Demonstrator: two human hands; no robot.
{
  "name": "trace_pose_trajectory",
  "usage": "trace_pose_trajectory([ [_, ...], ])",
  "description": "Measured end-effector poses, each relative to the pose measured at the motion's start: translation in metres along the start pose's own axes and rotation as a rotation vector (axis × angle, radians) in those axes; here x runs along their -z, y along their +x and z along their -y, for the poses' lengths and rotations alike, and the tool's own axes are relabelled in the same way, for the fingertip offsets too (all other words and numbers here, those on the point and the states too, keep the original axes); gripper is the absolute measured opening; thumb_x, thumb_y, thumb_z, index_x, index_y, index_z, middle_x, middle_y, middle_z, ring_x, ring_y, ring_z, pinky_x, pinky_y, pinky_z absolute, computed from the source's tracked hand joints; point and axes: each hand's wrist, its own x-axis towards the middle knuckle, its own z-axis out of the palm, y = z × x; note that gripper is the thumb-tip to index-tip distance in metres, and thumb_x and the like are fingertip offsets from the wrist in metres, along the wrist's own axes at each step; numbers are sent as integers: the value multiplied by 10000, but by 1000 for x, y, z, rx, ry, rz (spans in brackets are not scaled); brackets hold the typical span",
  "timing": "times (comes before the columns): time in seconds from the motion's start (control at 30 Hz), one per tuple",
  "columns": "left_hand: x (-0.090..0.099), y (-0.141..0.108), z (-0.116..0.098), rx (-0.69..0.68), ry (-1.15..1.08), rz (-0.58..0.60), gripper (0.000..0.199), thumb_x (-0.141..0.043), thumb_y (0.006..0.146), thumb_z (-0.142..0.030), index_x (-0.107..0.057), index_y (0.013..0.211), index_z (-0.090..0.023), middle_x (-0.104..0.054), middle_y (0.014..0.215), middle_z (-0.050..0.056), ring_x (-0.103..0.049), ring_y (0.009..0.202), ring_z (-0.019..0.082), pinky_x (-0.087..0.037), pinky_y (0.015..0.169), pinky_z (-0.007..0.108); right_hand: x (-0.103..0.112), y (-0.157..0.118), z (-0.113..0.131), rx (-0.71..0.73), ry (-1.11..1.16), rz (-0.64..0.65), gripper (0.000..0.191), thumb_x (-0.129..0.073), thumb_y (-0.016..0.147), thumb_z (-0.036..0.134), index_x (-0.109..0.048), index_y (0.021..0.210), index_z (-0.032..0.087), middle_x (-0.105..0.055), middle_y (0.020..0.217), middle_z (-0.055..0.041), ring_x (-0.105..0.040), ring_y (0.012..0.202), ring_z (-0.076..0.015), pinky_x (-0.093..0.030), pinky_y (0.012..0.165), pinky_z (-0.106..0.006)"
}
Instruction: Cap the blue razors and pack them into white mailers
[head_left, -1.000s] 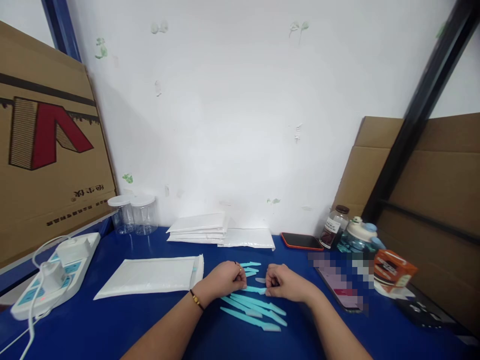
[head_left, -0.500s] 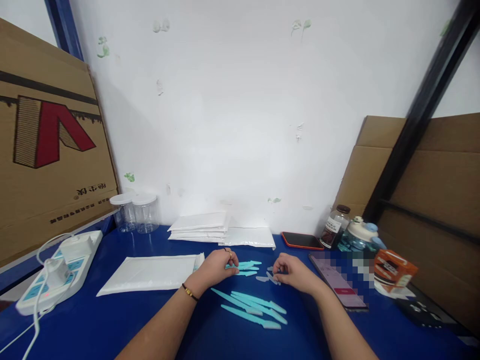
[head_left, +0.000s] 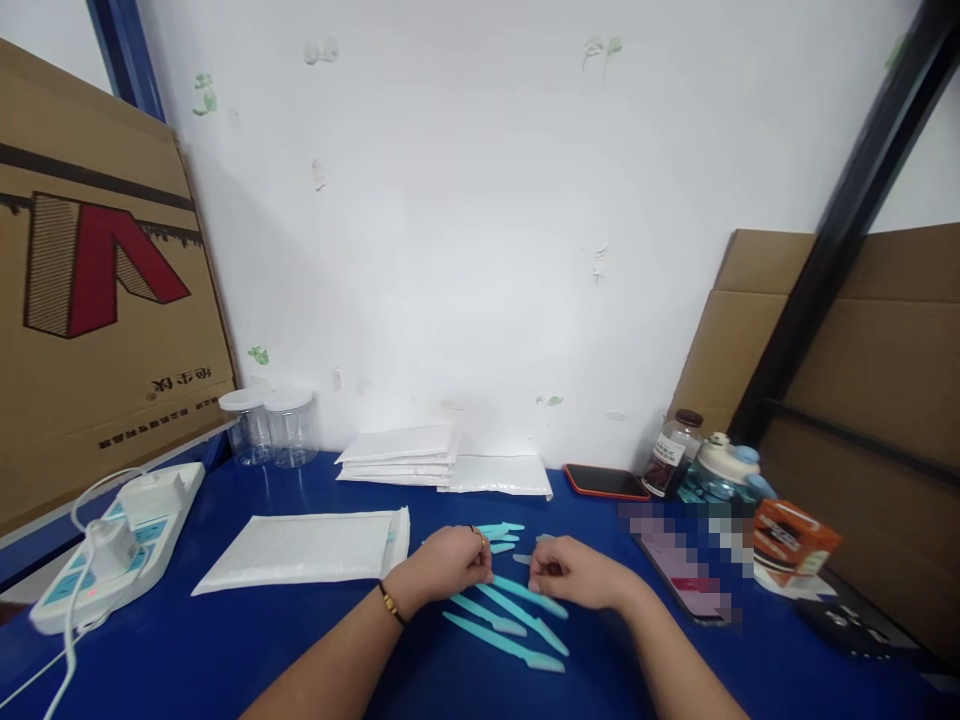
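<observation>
Several turquoise eyebrow razors (head_left: 495, 642) lie fanned out on the blue table in front of me. My left hand (head_left: 452, 562) is closed, its thumb and fingertips pinching the handle end of the topmost eyebrow razor (head_left: 534, 596). Just above that razor's blade half, my right hand (head_left: 574, 572) has its fingers curled and pressed together; what they hold, if anything, is hidden. Beyond my left hand lie more turquoise razors (head_left: 504, 528), partly covered by it. Small clear blade caps (head_left: 522, 559) show behind my right fingers.
To the left are a white padded envelope (head_left: 300, 548) and a power strip (head_left: 161, 530). Along the wall stand stacked envelopes (head_left: 397, 452), clear jars (head_left: 292, 430) and a phone (head_left: 606, 482). A second phone (head_left: 686, 575), bottles and an orange box (head_left: 791, 540) are on the right.
My left hand has come toward me and slightly right, from the far razors to the near ones. My right hand has moved left and nearer, away from the clear caps.
</observation>
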Motion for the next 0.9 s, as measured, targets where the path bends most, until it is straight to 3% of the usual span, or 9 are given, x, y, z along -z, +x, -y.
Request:
trace_pose_trajectory([
  [0.27,13,1,2,36,-49,-19,146,-552,794,-313,-646,798,-201,-644,781,8,-563,715,141,-358,599,214,2,2,5,13,125,-91,186,-581,774,337,-654,764,167,-603,645,4,-498,583,-114,-360,531,-200],
  [0.47,20,-3,27,134,-22,-40,123,-560,769,-288,-636,754,-191,-625,746,5,-550,700,142,-348,593,221,12,0,-18,-56,113,-146,164,-610,732,315,-671,729,162,-633,636,-11,-545,580,-134,-386,527,-216],
  [0.57,25,-6,35,178,-31,-64,138,-567,756,-302,-635,815,-196,-613,788,5,-542,719,142,-359,602,218,15,-1,-24,-77,38,-243,153,-618,727,305,-678,760,168,-639,693,-21,-556,603,-140,-402,542,-225],
  [0.67,23,-6,29,85,-56,-95,207,-613,733,-359,-641,879,-215,-596,867,6,-536,788,145,-376,655,215,12,0,-18,-21,-30,-289,117,-571,760,238,-674,770,183,-622,744,-18,-553,630,-130,-411,569,-222],
  [0.8,7,-3,13,-93,-106,22,234,-670,706,-376,-665,895,-239,-586,842,-4,-525,751,128,-369,620,200,1,8,-7,60,-95,-261,120,-600,731,173,-677,815,209,-590,789,-11,-552,679,-127,-411,614,-217],
  [0.9,-1,-2,9,-99,-101,64,149,-673,709,-345,-669,810,-235,-590,793,-14,-516,705,120,-344,562,197,-4,14,-9,42,-194,-296,97,-624,720,182,-668,801,214,-580,801,-9,-548,699,-131,-401,634,-222],
])
